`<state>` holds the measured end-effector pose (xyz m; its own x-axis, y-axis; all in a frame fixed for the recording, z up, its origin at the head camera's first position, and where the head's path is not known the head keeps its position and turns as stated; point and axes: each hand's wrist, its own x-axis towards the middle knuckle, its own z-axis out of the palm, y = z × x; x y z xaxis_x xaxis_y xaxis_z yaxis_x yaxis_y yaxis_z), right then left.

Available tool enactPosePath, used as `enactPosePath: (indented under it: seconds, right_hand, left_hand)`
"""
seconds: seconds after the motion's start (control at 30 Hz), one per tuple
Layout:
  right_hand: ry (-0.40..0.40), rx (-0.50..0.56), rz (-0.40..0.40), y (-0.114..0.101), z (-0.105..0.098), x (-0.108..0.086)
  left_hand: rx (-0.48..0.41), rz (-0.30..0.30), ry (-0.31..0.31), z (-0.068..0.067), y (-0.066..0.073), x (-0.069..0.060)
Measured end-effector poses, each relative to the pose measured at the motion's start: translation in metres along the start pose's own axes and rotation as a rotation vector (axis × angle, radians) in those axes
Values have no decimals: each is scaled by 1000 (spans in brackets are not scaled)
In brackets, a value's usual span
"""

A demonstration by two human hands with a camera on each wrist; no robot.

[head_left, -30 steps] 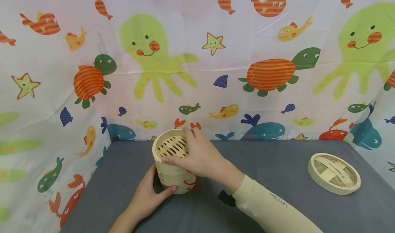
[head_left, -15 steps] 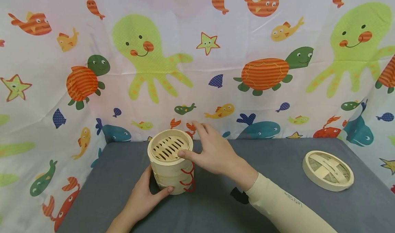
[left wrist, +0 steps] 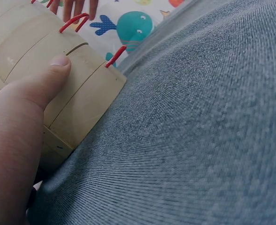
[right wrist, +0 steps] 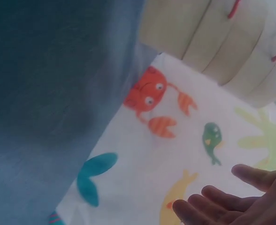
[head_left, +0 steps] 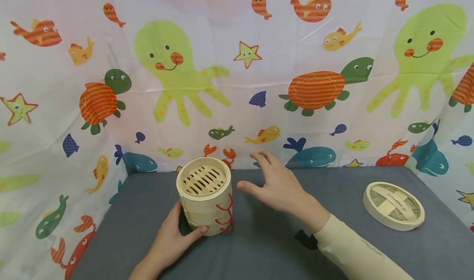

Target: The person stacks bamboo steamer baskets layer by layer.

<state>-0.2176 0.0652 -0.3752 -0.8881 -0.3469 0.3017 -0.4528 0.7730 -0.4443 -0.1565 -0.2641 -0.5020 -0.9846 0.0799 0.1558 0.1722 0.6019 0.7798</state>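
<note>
Curling round the pale cylindrical bamboo steamer (head_left: 205, 204) on grey cloth (head_left: 259, 247), our left hand (head_left: 173, 235) grips it low; our right hand (head_left: 277, 187), spread and empty, hovers beside it. We judge it light, stiff, best clasped round its sides.

Steamer stack (head_left: 205, 208): I record pale straw-beige, plain.
Slotted top (head_left: 202, 180): pale beige, with parallel dark slots.
Cord loops (left wrist: 115, 56): bright red.
Round lid (head_left: 393, 206): pale beige rim; lighter crossed strips over grey-green woven panels.
Cloth (head_left: 144, 214): grey-blue; my left wrist feed shows a fine ribbed weave.
Sleeve (head_left: 352, 243): cream, small dark lettering.
Backdrop (head_left: 216, 37): white, sea-animal print.
Octopuses (head_left: 174, 76): lime, orange-spotted arms.
Turtles (head_left: 316, 90): green, shells striped orange.
Whales (head_left: 314, 157): teal; I note dotted navy spouts.
Crabs (head_left: 392, 160): red.
</note>
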Motion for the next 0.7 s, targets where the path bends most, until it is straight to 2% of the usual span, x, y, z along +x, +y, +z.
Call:
enactPosePath:
  seconds: [0.37,0.7]
  right_hand:
    - [-2,-73,59,49,-3,-25]
    - [-2,-82,114,82,-13,-47]
  left_hand:
    - [12,-17,-16,1,2,1]
    - [9,7,-5,0,0,0]
